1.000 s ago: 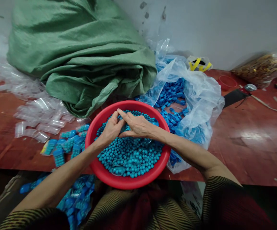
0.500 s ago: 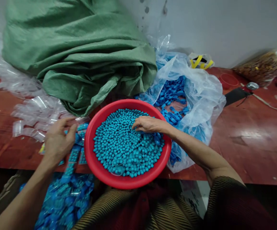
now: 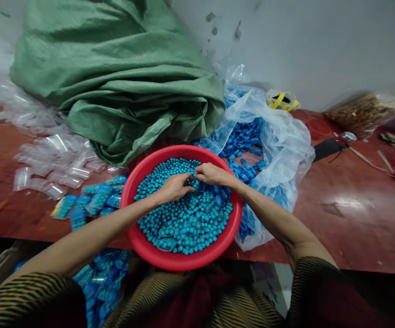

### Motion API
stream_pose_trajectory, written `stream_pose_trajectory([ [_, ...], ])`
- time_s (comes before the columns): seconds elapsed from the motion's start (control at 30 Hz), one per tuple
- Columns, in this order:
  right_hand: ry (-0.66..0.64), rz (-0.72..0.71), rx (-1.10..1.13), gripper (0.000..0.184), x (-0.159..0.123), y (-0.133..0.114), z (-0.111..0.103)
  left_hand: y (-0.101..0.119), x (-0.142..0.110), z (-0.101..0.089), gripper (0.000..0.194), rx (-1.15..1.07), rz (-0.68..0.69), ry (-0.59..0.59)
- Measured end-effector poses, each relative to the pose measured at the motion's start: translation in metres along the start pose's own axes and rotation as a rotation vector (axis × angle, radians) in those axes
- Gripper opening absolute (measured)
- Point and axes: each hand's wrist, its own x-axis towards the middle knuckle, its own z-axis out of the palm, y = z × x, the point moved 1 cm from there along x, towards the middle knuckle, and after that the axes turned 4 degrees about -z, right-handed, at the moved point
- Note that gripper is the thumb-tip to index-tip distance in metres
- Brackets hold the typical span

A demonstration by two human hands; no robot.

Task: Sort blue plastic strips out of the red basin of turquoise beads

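A red basin [image 3: 129, 228] is filled with small turquoise beads [image 3: 170, 223]. Over its middle my left hand [image 3: 176, 187] reaches in, its thumb and bent fingers a little apart and no held item visible. Almost meeting it, my right hand [image 3: 212, 175] is closed at the fingertips; what they grip is hidden. Several blue caps or scoops [image 3: 222, 195] lie on the beads below my right hand. Clear plastic pieces [image 3: 166, 232] rest among the beads near the front. Left of the basin lie blue-capped tubes of beads [image 3: 100, 199].
Clear empty tubes [image 3: 58, 159] are heaped at left, beside a large green sack [image 3: 142, 77]. To the right, an open plastic bag [image 3: 286, 136] contains blue pieces [image 3: 245, 136]. A dark-bladed knife [image 3: 329, 148] lies beyond it. More bead-filled tubes [image 3: 103, 287] are below the table edge.
My left hand has moved right, from beside the basin to over the beads, close to my right hand. My right hand remains over the basin with its fingertips together. The view has shifted slightly.
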Motion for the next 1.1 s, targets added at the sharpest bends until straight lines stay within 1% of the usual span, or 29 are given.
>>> stream_pose_trajectory([
  [0.1,0.052,0.067,0.038,0.02,-0.003,-0.001,0.004,0.001,0.003,0.006,0.037,-0.09,-0.017,-0.002],
  [0.17,0.079,0.098,0.062,0.021,-0.005,0.0,0.006,0.003,0.003,0.008,0.034,-0.134,-0.059,0.03],
  [0.2,0.085,0.097,0.078,0.022,-0.006,0.002,0.007,0.003,0.003,0.009,0.032,-0.156,-0.08,0.052],
  [0.27,0.088,0.049,0.108,0.021,-0.008,0.007,0.007,0.001,0.004,0.008,0.028,-0.219,-0.094,0.091],
  [0.33,0.055,-0.042,0.102,0.019,-0.01,0.013,0.009,-0.002,0.005,0.004,0.023,-0.297,-0.073,0.149],
  [0.37,0.027,-0.087,0.082,0.022,-0.01,0.016,0.01,-0.004,0.005,0.0,0.021,-0.333,-0.066,0.182],
  [0.43,-0.038,-0.154,0.004,0.029,-0.01,0.019,0.013,-0.008,0.006,-0.006,0.019,-0.406,-0.09,0.231],
  [0.47,-0.071,-0.173,-0.047,0.029,-0.011,0.019,0.015,-0.01,0.005,-0.009,0.019,-0.454,-0.118,0.241],
  [0.53,-0.119,-0.179,-0.156,0.025,-0.011,0.017,0.018,-0.01,0.004,-0.014,0.023,-0.569,-0.167,0.227],
  [0.6,-0.144,-0.156,-0.237,0.019,-0.012,0.012,0.018,-0.008,0.001,-0.018,0.027,-0.676,-0.176,0.21],
  [0.63,-0.136,-0.14,-0.254,0.016,-0.013,0.01,0.017,-0.006,-0.001,-0.02,0.028,-0.712,-0.17,0.203],
  [0.67,-0.111,-0.124,-0.256,0.015,-0.013,0.008,0.015,-0.005,-0.003,-0.021,0.03,-0.737,-0.165,0.192],
  [0.73,-0.01,-0.094,-0.224,0.015,-0.013,0.005,0.01,-0.003,-0.007,-0.021,0.033,-0.777,-0.173,0.144],
  [0.83,0.184,-0.052,-0.103,0.02,-0.01,0.003,0.002,-0.002,-0.01,-0.02,0.039,-0.82,-0.193,0.031],
  [0.9,0.278,-0.041,-0.004,0.024,-0.006,0.001,0.002,0.0,-0.011,-0.019,0.041,-0.831,-0.198,-0.003],
  [1.0,0.362,-0.108,0.07,0.026,0.001,-0.004,0.008,0.004,-0.012,-0.018,0.039,-0.85,-0.211,-0.007],
  [1.1,0.387,-0.259,0.061,0.027,0.002,-0.007,0.019,0.005,-0.014,-0.019,0.036,-0.884,-0.234,0.002],
])
